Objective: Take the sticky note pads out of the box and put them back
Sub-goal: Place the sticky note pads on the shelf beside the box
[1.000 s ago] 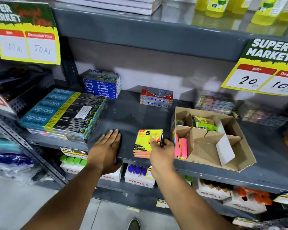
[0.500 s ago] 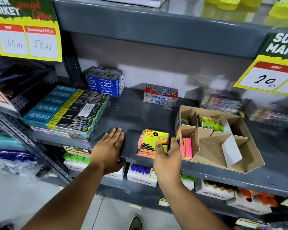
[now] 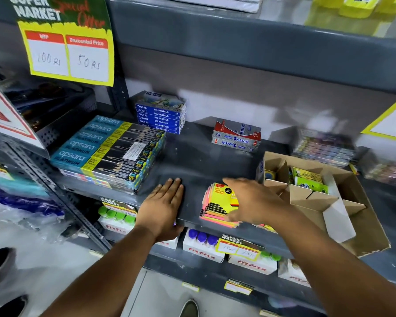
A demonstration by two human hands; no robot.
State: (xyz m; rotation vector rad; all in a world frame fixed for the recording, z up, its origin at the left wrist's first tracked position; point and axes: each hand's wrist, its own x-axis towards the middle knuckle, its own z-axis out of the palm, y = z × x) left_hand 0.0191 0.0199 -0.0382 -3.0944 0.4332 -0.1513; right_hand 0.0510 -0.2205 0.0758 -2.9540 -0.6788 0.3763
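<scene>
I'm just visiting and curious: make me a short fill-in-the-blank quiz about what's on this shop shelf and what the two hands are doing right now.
1. The left hand lies ____ on the grey shelf, holding nothing.
2. The right hand reaches over a stack of sticky note pads whose top cover is ____.
3. The cardboard box sits to the ____ of that stack.
4. The discounted price on the left sign reads ____ Rs.

Missing words: flat; yellow; right; 50

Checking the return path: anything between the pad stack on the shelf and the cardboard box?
Nothing visible on the shelf between them. The sticky note pad stack lies just left of the cardboard box, whose near-left wall and inner dividers must be cleared. The right hand hovers open over the stack, hiding part of it.
</scene>
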